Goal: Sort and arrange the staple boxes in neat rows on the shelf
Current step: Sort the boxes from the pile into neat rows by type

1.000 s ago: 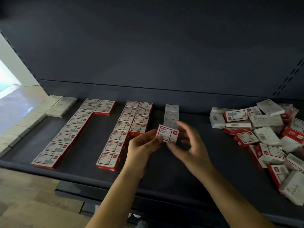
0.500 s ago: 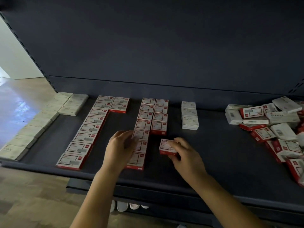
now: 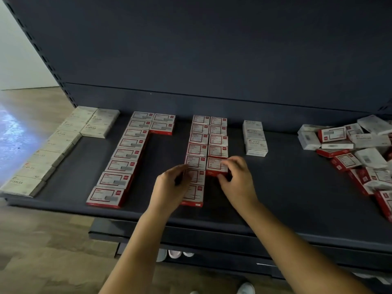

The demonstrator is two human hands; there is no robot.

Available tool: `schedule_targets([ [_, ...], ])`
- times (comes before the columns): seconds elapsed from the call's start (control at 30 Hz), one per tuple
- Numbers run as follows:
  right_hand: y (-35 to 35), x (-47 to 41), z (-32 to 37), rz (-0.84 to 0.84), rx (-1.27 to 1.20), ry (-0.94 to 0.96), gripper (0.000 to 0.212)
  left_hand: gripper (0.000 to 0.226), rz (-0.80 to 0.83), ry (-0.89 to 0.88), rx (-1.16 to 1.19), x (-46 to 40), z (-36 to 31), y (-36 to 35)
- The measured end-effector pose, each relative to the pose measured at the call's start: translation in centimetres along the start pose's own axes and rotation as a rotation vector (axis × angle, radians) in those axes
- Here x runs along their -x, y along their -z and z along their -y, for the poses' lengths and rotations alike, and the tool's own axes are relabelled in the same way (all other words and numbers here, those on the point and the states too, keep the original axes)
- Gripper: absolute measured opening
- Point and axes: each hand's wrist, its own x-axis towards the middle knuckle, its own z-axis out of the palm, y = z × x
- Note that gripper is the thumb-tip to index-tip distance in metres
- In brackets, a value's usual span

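Dark shelf [image 3: 286, 187]: four row groups laid, right hand [image 3: 237, 179] pinching small red-white staple box [image 3: 215, 165] into row, left hand [image 3: 171, 185] loose-fingered steadying neighbours, jumbled box pile [image 3: 360, 149] far right unsorted.

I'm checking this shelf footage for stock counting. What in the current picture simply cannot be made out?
- Head view: print on the staple boxes is too small and blurred to read.
- The box under the left hand is partly covered.
- The right hand hides the near edge of the box it holds.
- The unsorted pile is cut off by the right edge; no count possible.
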Motion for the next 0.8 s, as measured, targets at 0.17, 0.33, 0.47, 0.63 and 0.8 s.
schedule_targets([
  [0.17,-0.8,-0.1,-0.6,-0.037,0.061,0.028,0.029,0.046,0.053,-0.08,-0.216,0.0,0.7,-0.6],
  [0.33,-1.0,0.4,-0.1,-0.039,0.125,0.019,0.033,0.049,0.087,-0.068,-0.372,-0.1,0.2,-0.9],
  [0.47,0.1,1.7,0.2,-0.025,0.139,0.037,0.048,0.052,0.057,-0.032,-0.48,0.3,-0.9,-1.3],
  [0.63,2.6,3.1,-1.5,0.048,0.095,-0.033,0.042,0.047,-0.032,-0.277,-0.375,1.0,-2.9,-4.1],
  [0.8,5.9,3.8,-4.2,-0.012,0.074,-0.053,0.038,0.043,-0.044,-0.364,-0.301,1.2,-5.5,-8.1],
])
